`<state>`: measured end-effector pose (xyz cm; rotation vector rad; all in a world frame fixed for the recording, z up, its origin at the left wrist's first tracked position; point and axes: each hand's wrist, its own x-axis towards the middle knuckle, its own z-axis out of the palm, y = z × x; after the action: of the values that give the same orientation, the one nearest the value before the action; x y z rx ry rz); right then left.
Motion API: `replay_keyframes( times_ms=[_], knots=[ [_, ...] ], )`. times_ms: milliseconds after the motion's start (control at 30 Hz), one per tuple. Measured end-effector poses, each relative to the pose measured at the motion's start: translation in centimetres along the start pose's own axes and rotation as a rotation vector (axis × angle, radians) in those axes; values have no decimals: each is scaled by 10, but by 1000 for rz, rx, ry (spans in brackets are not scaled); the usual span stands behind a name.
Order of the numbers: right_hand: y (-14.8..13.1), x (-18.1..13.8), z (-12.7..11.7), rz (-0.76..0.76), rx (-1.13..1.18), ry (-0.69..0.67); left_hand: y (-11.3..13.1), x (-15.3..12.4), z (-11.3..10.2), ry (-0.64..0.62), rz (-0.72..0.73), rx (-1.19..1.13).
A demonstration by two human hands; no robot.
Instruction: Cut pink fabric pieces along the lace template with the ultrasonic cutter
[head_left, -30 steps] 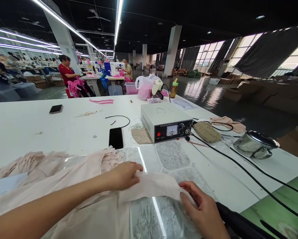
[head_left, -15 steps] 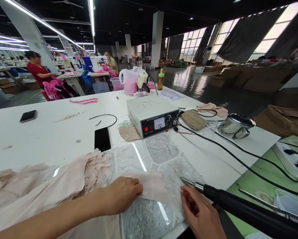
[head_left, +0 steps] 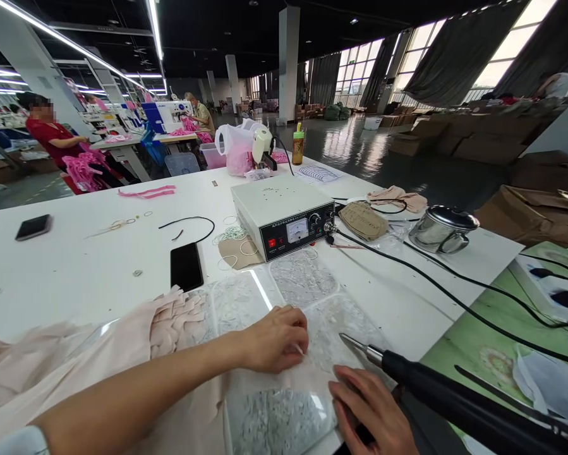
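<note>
My left hand is closed in a pinch on a sheer pale-pink fabric strip, which lies over a clear mat with marbled panels. Fingers stretched forward, my right hand is by the strip's right end; whether it touches the cloth I cannot tell. Just beyond those fingers points the metal tip of a black-handled, pen-like tool, which rests without either hand on it. A heap of pale-pink fabric pieces lies under and beside my left forearm.
A control box with a dial stands mid-table, cables running right. Around it are a black phone, brown card templates, a metal mug and a green-capped bottle. A person in red works at the far left.
My left hand has moved right and slightly up along the strip, its fingers curled down. My right fingers have straightened from a curl and moved slightly left. The view has shifted slightly.
</note>
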<state>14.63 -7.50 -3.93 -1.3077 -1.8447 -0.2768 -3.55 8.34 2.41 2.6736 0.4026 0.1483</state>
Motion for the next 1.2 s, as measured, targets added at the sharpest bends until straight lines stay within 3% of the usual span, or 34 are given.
replay_keyframes(
  times_ms=[167,367,600,867,1200],
  knots=[
    [2,-5,0,27,6,16,-4,4,-15,-53,8,14],
    [2,-17,3,105,-28,30,-21,-14,-11,117,-187,235],
    [6,-20,11,127,-27,23,-23,-41,5,194,24,458],
    [1,-24,13,289,92,118,-1,-53,10,162,132,356],
    [18,-5,10,56,-30,8,7,-58,17,84,160,333]
  ],
)
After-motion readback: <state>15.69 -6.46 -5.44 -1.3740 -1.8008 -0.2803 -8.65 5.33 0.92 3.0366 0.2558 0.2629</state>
